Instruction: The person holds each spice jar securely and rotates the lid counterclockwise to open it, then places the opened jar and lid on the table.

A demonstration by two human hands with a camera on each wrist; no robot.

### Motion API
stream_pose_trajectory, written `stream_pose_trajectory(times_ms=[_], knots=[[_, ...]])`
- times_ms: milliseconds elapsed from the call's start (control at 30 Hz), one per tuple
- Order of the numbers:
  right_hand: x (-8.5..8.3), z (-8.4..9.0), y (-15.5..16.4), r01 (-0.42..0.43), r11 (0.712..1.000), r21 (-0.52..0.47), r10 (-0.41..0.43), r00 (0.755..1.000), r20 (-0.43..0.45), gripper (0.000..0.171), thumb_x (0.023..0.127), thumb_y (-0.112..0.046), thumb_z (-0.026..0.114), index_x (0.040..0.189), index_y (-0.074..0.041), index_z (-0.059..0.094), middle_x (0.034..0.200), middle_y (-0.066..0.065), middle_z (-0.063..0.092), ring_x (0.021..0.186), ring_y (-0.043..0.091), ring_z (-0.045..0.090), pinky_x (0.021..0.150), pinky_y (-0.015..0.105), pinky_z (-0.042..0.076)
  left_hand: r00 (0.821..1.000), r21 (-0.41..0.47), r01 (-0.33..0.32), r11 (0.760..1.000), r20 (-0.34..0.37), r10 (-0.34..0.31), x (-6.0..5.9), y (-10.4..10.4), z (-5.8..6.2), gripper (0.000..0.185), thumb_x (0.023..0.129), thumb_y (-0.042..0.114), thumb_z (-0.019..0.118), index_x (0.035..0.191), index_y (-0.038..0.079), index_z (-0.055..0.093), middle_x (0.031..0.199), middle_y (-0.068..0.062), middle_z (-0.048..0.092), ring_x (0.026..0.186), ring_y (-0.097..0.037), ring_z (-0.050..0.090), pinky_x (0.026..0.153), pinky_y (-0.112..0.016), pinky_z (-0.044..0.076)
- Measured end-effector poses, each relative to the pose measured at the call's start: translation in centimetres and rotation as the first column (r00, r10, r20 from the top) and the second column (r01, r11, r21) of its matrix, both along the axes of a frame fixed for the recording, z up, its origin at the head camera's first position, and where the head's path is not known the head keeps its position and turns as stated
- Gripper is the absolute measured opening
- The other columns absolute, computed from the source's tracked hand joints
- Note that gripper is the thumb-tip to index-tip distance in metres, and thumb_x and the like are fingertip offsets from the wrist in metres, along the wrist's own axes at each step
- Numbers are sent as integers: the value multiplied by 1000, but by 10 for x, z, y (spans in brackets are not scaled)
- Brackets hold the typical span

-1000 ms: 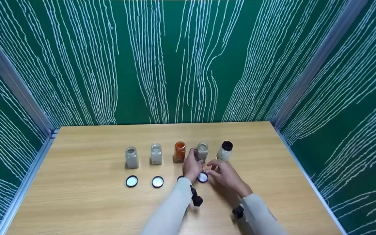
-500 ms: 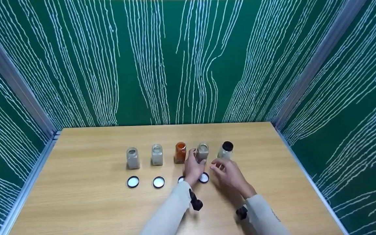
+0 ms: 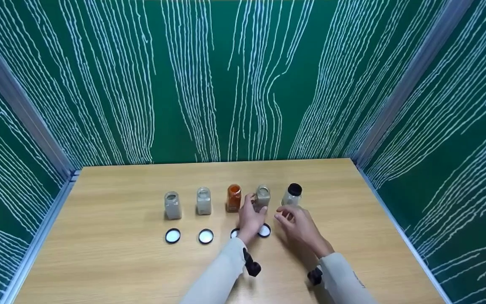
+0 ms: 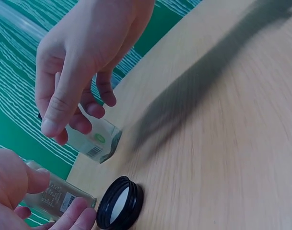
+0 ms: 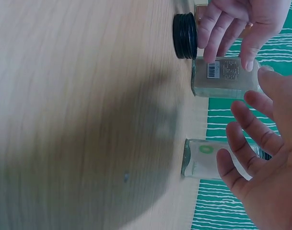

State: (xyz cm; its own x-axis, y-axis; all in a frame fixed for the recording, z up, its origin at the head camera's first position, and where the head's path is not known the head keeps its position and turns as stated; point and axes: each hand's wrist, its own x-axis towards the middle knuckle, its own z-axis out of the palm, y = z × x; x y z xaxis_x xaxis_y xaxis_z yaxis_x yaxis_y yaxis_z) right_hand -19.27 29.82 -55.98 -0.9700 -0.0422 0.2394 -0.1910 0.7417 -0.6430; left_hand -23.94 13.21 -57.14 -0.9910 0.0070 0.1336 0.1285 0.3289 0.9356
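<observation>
Five small jars stand in a row on the wooden table (image 3: 112, 270). My left hand (image 3: 256, 206) grips the fourth one, an open jar of grey powder (image 3: 263, 195), which the left wrist view also shows as the jar (image 4: 71, 202) between thumb and fingers. In front of that jar lies its black lid (image 3: 264, 230), white inside, the same lid (image 4: 121, 201) the left wrist view shows. My right hand (image 3: 285, 215) hovers open with spread fingers and holds nothing. It is just short of the black-capped jar (image 3: 292, 195), which appears as the labelled jar (image 5: 203, 158) in the right wrist view.
Further left stand an orange jar (image 3: 233, 197) and two open pale jars (image 3: 203, 200) (image 3: 172, 204). Loose lids (image 3: 205, 236) (image 3: 172, 235) lie before them; a third lid (image 3: 234, 232) is half hidden by my left wrist. Green patterned walls enclose three sides.
My right hand has drawn back from the lid in front of the fourth jar and shifted right toward the capped jar. My left hand keeps its hold on the fourth jar.
</observation>
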Motion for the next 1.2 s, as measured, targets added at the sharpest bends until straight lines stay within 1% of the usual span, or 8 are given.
stream_pose_trajectory(times_ms=[333, 533, 667, 800, 900, 967, 1100, 1200], knots=[[0, 2, 0, -1, 1000, -20, 2, 999, 42, 21, 98, -25, 71, 112, -10, 74, 88, -5, 64, 82, 13, 60, 73, 34, 51, 1000, -15, -23, 1000, 19, 23, 1, -1, -2, 48, 88, 4, 76, 132, 3, 56, 127, -22, 68, 119, -37, 64, 103, -48, 49], [0, 2, 1, -7, 1000, -23, 8, 999, 44, 22, 98, -25, 71, 112, -9, 74, 88, -5, 64, 82, 12, 60, 74, 35, 51, 999, -10, -21, 1000, 35, 22, 5, -2, 3, 49, 90, 4, 75, 135, 5, 56, 129, -23, 66, 119, -37, 64, 102, -49, 49], [1, 4, 2, -1, 1000, -27, 2, 999, 49, 23, 99, -25, 70, 114, -8, 74, 89, -5, 64, 83, 12, 60, 74, 34, 51, 1000, -2, -7, 1000, 27, 7, 7, -3, 3, 48, 90, 4, 75, 134, 5, 56, 129, -22, 66, 107, -33, 69, 94, -44, 55], [1, 5, 4, -3, 1000, -24, 4, 1000, 9, 20, 98, -22, 71, 111, -7, 75, 88, -5, 65, 81, 12, 61, 73, 33, 52, 1000, 10, -11, 1000, 21, 11, 8, -3, 3, 45, 91, 4, 75, 132, 5, 57, 123, -20, 67, 88, -23, 70, 82, -37, 57], [1, 5, 6, -3, 1000, -18, 3, 1000, -22, 16, 97, -19, 72, 107, -7, 75, 87, -4, 66, 80, 13, 61, 73, 34, 52, 1000, 22, -21, 1000, 1, 21, 9, -4, 2, 42, 90, 4, 75, 128, 5, 59, 116, -17, 68, 79, -16, 67, 76, -33, 56], [1, 4, 8, 6, 1000, -18, -6, 1000, -15, 17, 97, -20, 72, 107, -8, 75, 88, -5, 66, 80, 12, 61, 73, 33, 52, 1000, 31, -30, 999, -10, 30, 10, -4, 2, 37, 89, 4, 76, 123, 5, 60, 113, -15, 68, 77, -13, 64, 75, -32, 55], [0, 3, 11, 15, 1000, -16, -14, 1000, 13, 18, 98, -22, 71, 109, -8, 75, 89, -5, 66, 81, 12, 61, 73, 32, 51, 996, 41, -59, 997, -58, 62, 13, -2, 1, 27, 87, 2, 77, 108, 4, 60, 102, -11, 67, 75, -13, 63, 72, -31, 54], [0, 2, 13, 7, 1000, -13, -7, 1000, 13, 20, 98, -21, 71, 111, -6, 75, 89, -4, 66, 81, 13, 61, 73, 32, 52, 992, 52, -71, 996, -105, 76, 15, 0, 0, 25, 84, -1, 78, 98, 5, 58, 92, -7, 66, 74, -13, 65, 70, -29, 55]])
